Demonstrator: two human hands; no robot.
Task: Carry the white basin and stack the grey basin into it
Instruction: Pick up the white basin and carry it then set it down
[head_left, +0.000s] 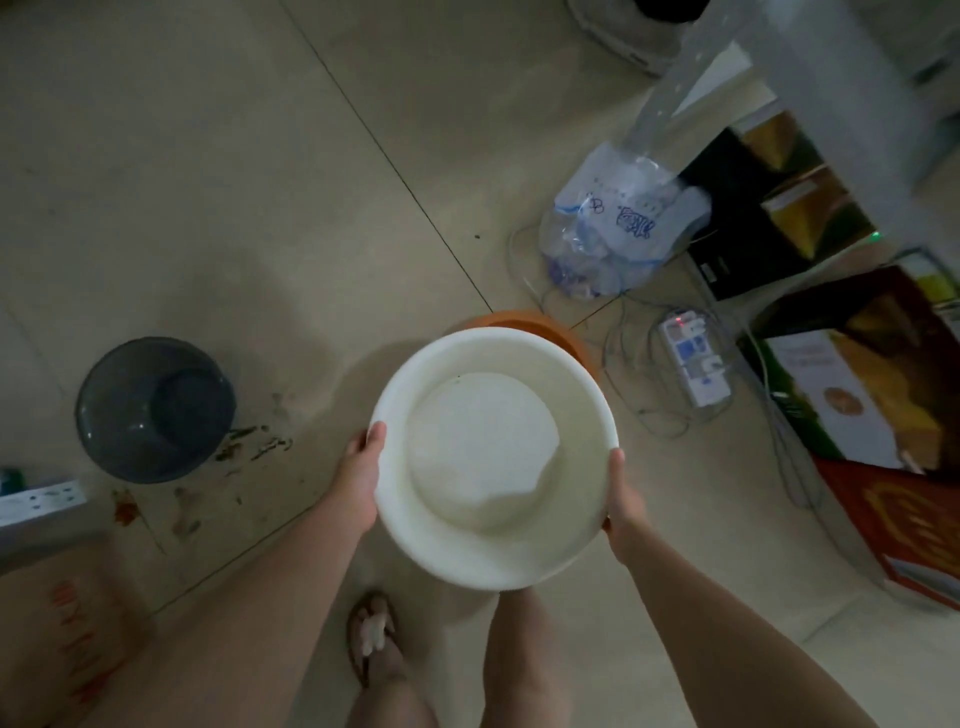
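I hold the round white basin (493, 457) in front of me above the floor, open side up and empty. My left hand (361, 478) grips its left rim with the thumb over the edge. My right hand (623, 499) grips the right rim the same way. The grey basin (153, 408) sits upright on the tiled floor to the left, well apart from the white one, and nothing is in it.
An orange basin (540, 327) lies on the floor just behind the white one. To the right are a clear plastic bag (613, 228), a power strip (693, 358) with cables, and boxes (857, 395). A cardboard box (57, 623) is at the lower left. My sandalled foot (374, 639) is below.
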